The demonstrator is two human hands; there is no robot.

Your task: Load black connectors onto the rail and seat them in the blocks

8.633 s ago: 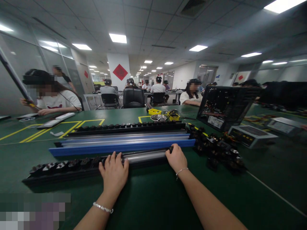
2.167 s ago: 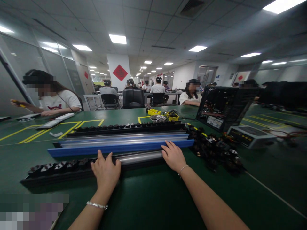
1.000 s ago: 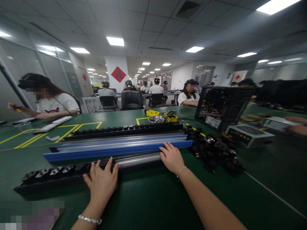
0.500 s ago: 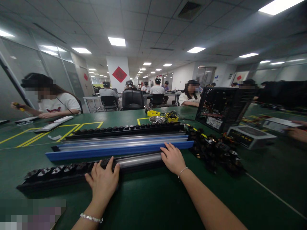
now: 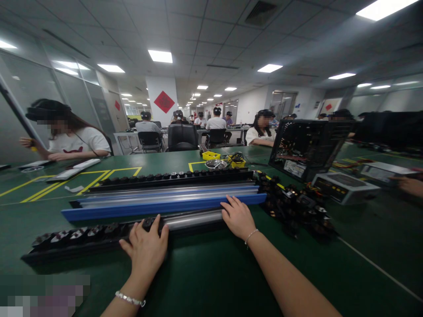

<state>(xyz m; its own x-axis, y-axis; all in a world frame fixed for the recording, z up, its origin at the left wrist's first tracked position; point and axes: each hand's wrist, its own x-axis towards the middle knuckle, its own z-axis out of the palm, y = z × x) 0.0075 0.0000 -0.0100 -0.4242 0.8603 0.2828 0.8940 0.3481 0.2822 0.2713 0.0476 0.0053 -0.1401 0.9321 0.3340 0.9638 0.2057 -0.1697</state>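
Observation:
A long black rail (image 5: 76,250) with a bare metal channel (image 5: 194,221) lies across the table in front of me. A row of black pieces (image 5: 79,235) with metal-topped knobs sits along its left part. My left hand (image 5: 147,248) rests over the rail's middle, fingers spread, its fingertips touching the rail and a black piece (image 5: 150,223) beside the index finger. At the rail's right end is my right hand (image 5: 238,219), its fingers curled over that end. Behind it lie a blue-edged metal rail (image 5: 165,207) and another black rail filled with similar pieces (image 5: 172,178).
To the right lies a heap of loose black pieces (image 5: 297,207). Beyond it stand an open computer case (image 5: 304,147) and a power supply (image 5: 345,188). Yellow trays (image 5: 210,156) and a metal bowl (image 5: 216,164) are farther back. Co-workers sit around; one hand (image 5: 410,185) reaches in at right.
My left hand has shifted slightly right along the rail, exposing more of the black piece by its index finger. My right hand has stayed in place.

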